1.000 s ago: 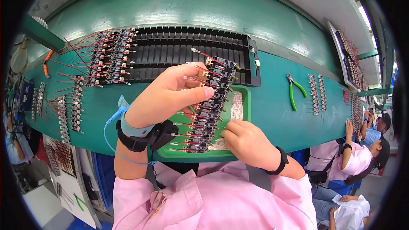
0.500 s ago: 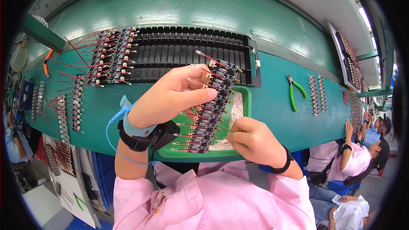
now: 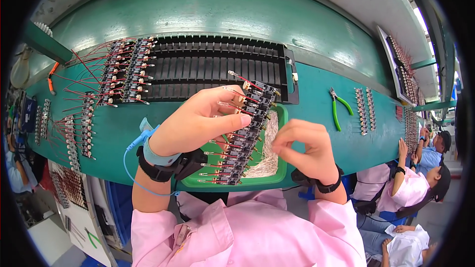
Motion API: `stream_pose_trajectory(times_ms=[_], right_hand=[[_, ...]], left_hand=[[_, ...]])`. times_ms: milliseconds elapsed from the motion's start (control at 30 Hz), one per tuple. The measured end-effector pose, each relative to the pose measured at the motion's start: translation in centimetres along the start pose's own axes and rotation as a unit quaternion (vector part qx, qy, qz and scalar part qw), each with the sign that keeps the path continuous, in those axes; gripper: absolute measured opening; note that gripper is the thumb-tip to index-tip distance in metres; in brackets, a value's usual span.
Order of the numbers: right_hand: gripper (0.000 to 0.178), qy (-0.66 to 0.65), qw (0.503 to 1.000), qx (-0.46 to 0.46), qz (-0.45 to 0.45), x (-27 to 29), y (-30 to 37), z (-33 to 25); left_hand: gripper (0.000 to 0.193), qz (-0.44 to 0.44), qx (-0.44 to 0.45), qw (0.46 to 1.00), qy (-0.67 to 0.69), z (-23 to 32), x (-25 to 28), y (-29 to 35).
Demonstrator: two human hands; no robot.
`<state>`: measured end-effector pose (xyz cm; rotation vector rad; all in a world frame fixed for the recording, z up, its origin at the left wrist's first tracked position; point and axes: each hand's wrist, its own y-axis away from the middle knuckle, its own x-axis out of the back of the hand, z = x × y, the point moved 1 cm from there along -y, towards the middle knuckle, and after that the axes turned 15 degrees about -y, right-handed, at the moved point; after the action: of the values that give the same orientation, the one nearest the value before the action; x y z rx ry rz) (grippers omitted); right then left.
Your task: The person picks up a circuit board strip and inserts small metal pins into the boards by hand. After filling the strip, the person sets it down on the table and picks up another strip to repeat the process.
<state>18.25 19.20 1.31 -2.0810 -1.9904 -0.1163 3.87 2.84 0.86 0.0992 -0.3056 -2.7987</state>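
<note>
My left hand (image 3: 198,121) grips a long strip of black circuit modules (image 3: 247,141) near its upper end, thumb on top. The strip is tilted, with short red wires ending in small clear tips along its left side. Beneath it lies a green tray (image 3: 282,170), partly covered by the strip and my left wrist. A heap of thin pale wire leads (image 3: 264,166) fills the tray's right part. Over the tray's right edge, my right hand (image 3: 309,146) is closed in a pinch, apart from the strip. Whatever its fingertips may hold is too small to make out.
Behind my hands stands a black slotted rack (image 3: 217,69), its left end carrying more wired strips (image 3: 131,71). Green-handled cutters (image 3: 339,111) and two narrow component strips (image 3: 365,111) lie to the right. Further strips (image 3: 87,126) lie at left. Co-workers (image 3: 401,188) sit at far right.
My right hand has lifted away from the leads in the tray and moved up and right, still pinched. My left hand keeps its grip on the strip, with little change.
</note>
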Motion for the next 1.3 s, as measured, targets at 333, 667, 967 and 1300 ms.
stream_pose_trajectory(times_ms=[333,667,967,1300], right_hand=[[0.009,-0.221,0.958,0.041,0.18,-0.9,-1.2,0.1],[0.008,-0.139,0.96,0.142,0.198,-1.2,-1.7,0.7],[0.009,-0.104,0.961,0.159,0.202,-1.2,-1.6,0.5],[0.011,-0.075,0.963,0.169,0.195,-1.1,-1.4,0.4]], left_hand=[[0.025,-0.025,0.004,1.0,-0.014,-0.2,-0.3,0.1],[0.03,-0.036,0.008,0.999,0.005,0.0,-0.8,0.3],[0.032,-0.05,0.018,0.998,0.019,0.0,-0.6,0.3],[0.032,-0.043,0.015,0.999,0.004,0.2,-0.6,0.4]])
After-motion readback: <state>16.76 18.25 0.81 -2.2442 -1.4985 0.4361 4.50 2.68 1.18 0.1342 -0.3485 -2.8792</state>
